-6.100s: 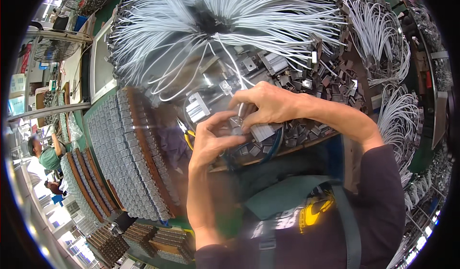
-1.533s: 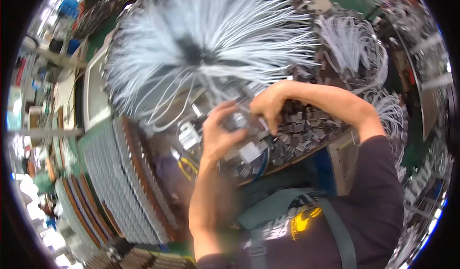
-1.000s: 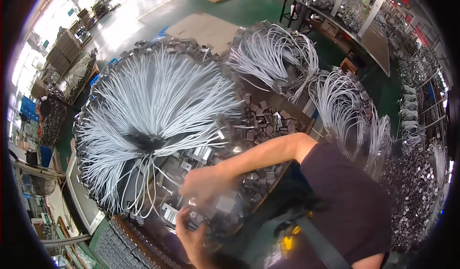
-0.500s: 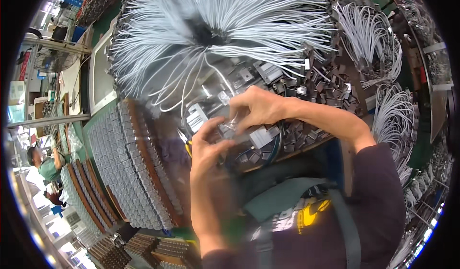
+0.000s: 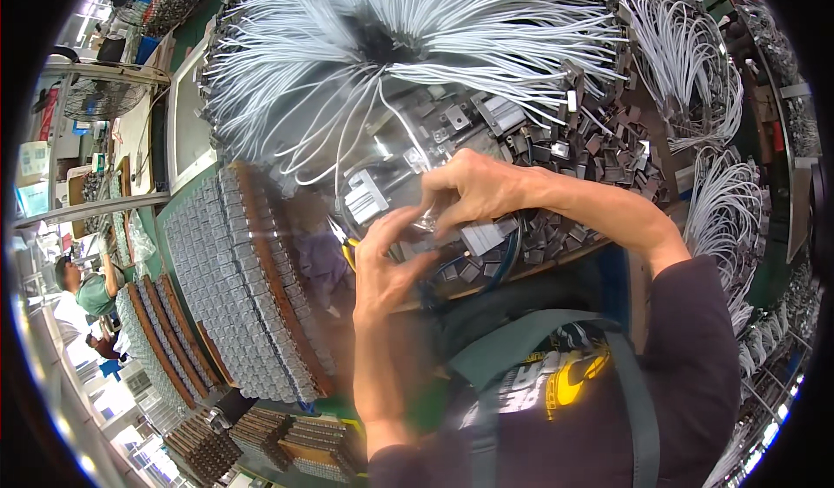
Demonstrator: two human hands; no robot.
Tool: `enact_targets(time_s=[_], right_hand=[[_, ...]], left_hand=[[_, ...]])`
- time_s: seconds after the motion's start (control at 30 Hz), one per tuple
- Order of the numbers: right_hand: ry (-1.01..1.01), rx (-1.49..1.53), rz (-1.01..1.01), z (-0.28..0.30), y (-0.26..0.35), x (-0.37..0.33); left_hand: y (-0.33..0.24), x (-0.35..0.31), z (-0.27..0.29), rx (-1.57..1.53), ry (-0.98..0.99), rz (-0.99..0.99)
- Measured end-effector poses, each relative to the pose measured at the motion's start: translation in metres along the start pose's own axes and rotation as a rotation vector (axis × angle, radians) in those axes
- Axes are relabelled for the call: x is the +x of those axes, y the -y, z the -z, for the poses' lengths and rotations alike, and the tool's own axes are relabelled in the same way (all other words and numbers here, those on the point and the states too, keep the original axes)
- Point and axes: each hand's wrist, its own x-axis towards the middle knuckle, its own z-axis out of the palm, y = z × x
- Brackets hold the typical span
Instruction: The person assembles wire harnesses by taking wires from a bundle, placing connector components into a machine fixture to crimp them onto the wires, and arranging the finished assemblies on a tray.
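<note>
My right hand (image 5: 476, 191) is closed in a pinch, thumb and forefinger meeting at a small shiny metal piece (image 5: 426, 221) whose exact kind I cannot make out. My left hand (image 5: 382, 267) is just left of it, its curved forefinger close to that piece and its thumb held apart, with nothing visible between them. One white cable (image 5: 398, 119) runs down from the big bundle towards my right hand. Metal fixture blocks stand around my hands, among them a silver block (image 5: 365, 197) to the left and another silver block (image 5: 484, 238) below my right hand.
A large fan of white cables (image 5: 521, 45) fills the far side. Small dark metal parts (image 5: 621, 141) lie heaped at right. Yellow-handled pliers (image 5: 349, 247) lie beside my left hand. Rows of grey blocks (image 5: 230, 288) stand left. A person in green (image 5: 94, 293) is farther off.
The view has shifted slightly, moving the scene. My left thumb and forefinger look a little farther apart; my right hand keeps its pinch at the metal piece.
</note>
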Motion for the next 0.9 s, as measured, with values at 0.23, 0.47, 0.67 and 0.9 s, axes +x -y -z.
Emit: enact_targets(time_s=[0.23,0.47,0.67,0.9], right_hand=[[0.27,-0.143,-0.11,0.001,0.002,0.015],[0.356,-0.17,-0.097,-0.014,-0.006,0.05],[0.132,-0.508,0.136,-0.027,-0.01,0.037],[0.015,-0.537,0.141,-0.023,-0.006,0.019]], left_hand=[[0.012,-0.036,-0.036,-0.615,-0.179,0.274],[0.017,-0.057,-0.064,-0.79,-0.437,0.115],[0.014,-0.038,-0.066,-0.649,-0.501,0.138],[0.014,-0.025,-0.066,-0.251,-0.611,0.084]])
